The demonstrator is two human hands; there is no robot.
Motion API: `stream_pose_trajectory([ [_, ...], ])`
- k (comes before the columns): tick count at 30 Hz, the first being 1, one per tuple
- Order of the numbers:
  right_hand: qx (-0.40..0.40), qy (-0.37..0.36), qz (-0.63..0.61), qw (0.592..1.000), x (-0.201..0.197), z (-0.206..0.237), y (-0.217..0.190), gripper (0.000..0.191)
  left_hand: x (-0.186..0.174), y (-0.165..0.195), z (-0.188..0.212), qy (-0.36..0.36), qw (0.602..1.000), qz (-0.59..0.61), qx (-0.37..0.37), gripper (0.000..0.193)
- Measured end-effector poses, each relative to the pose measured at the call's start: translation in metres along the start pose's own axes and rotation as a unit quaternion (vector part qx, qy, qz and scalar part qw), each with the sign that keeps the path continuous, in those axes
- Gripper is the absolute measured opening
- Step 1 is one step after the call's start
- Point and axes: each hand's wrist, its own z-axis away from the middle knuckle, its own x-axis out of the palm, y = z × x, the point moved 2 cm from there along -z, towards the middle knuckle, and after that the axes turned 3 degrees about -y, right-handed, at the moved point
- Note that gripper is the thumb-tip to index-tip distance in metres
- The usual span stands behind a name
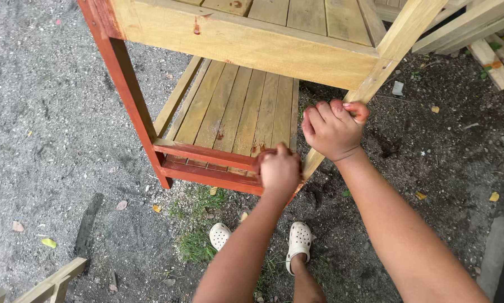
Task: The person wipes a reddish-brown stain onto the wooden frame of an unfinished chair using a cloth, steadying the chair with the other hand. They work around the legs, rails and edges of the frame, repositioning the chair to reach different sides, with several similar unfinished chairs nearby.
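R hand [333, 129] fingers curled tight on unpainted leg [375, 78] — L hand [279, 170] fisted round red rail [207, 152]

No pkgs, labels, signs, screens visible

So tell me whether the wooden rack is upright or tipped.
Tipped: the wooden rack leans, its near unpainted leg slanting under the right hand.

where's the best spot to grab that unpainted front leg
Probably mid-length on the bare leg, from the near, open side, where the right hand grips it. It tilts, and the left hand is at the red rail lower down.
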Motion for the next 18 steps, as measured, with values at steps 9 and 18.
stream_pose_trajectory([
  [9,0.020,0.004,0.011,1.000,-0.001,0.001,0.001,0.018,0.008,0.004,-0.042,-0.028,0.998,0.010,0.052,0.019],
  [18,0.018,-0.002,0.006,1.000,0.001,0.004,0.001,0.020,-0.003,0.014,0.026,-0.006,0.996,0.012,0.092,0.028],
])
